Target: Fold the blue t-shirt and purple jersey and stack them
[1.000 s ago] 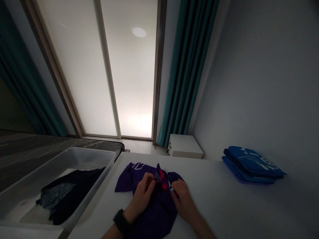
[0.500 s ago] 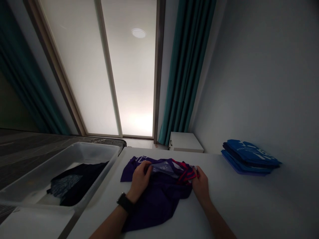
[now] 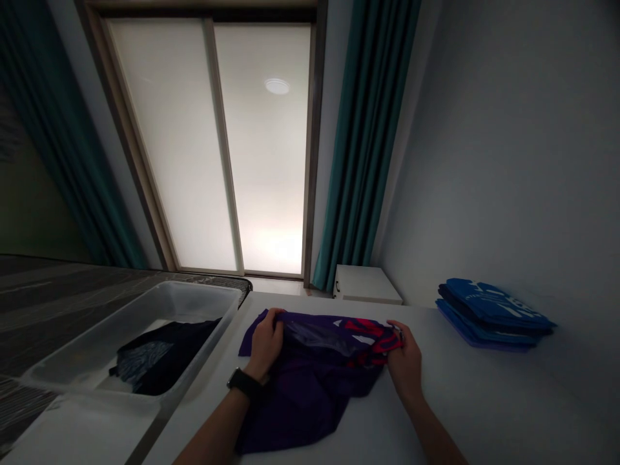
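A purple garment with red stripes (image 3: 314, 381) lies crumpled on the white table (image 3: 484, 413). My left hand (image 3: 265, 342), with a dark watch on its wrist, is closed on the garment's upper left edge. My right hand (image 3: 405, 361) is closed on the red-striped edge at the right. The cloth is stretched between the two hands along its far edge.
A translucent plastic bin (image 3: 97, 352) with dark clothes (image 3: 159, 365) stands at the table's left. A stack of folded blue garments (image 3: 489, 313) lies by the right wall. A small white cabinet (image 3: 365, 290), teal curtains and a frosted sliding door are beyond.
My hands have moved apart, the right one further right, pulling the garment's top edge wider and straighter. The camera has tilted slightly.
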Demonstrator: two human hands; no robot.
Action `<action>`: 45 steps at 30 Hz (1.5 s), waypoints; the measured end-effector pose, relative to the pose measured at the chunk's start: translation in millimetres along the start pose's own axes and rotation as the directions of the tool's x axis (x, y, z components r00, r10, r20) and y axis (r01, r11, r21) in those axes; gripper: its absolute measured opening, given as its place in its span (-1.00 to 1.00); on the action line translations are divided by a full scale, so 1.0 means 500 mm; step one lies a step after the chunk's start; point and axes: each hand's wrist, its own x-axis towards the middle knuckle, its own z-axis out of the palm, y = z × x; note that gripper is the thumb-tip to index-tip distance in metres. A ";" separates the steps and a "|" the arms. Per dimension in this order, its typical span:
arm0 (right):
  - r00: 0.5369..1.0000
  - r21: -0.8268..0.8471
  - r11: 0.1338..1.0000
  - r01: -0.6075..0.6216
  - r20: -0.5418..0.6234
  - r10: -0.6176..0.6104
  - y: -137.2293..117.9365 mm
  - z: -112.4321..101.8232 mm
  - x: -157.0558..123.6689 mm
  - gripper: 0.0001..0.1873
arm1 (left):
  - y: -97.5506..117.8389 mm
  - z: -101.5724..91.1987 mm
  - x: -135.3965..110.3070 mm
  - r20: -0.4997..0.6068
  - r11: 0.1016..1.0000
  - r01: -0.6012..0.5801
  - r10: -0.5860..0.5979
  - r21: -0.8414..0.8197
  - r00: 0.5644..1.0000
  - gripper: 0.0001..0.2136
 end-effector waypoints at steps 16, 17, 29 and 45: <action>0.764 -0.304 0.755 0.581 0.522 -0.378 -0.013 0.068 -0.058 -0.50 | 0.074 0.000 -0.029 0.316 0.846 0.109 0.072 -0.521 0.946 -0.56; 0.778 -0.296 0.779 0.552 0.520 -0.354 -0.009 0.067 -0.054 -0.61 | 0.075 -0.001 -0.030 0.327 0.858 0.084 0.101 -0.506 0.940 -0.52; 0.992 0.031 0.999 -0.039 0.119 0.035 0.055 0.035 0.016 -0.49 | 0.035 0.034 -0.053 0.635 0.897 -0.438 0.301 0.065 0.712 -0.80; 0.865 0.253 0.961 -0.111 0.500 -0.032 -0.059 0.022 -0.027 -0.52 | 0.064 0.018 -0.048 0.444 0.914 -0.380 0.285 0.142 0.850 -0.76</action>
